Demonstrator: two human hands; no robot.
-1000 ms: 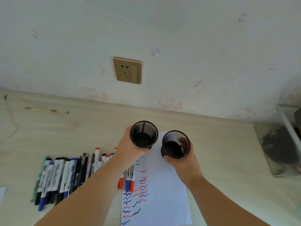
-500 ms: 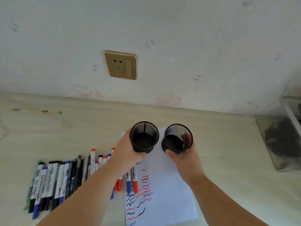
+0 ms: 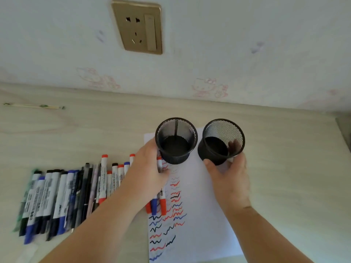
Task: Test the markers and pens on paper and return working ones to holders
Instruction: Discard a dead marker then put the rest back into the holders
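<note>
Bare table (image 3: 284,177) lies open right of the paper (image 3: 199,234) and behind the two mesh holders (image 3: 176,141), whose mouths stand unobstructed, while the marker row (image 3: 62,198) crowds the left and the wall (image 3: 228,54) closes the far edge

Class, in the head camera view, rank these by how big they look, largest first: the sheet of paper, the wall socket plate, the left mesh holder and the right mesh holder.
1. Sheet of paper.
2. Wall socket plate, though it sits farther off.
3. Left mesh holder and right mesh holder: they look alike, so unranked.
</note>
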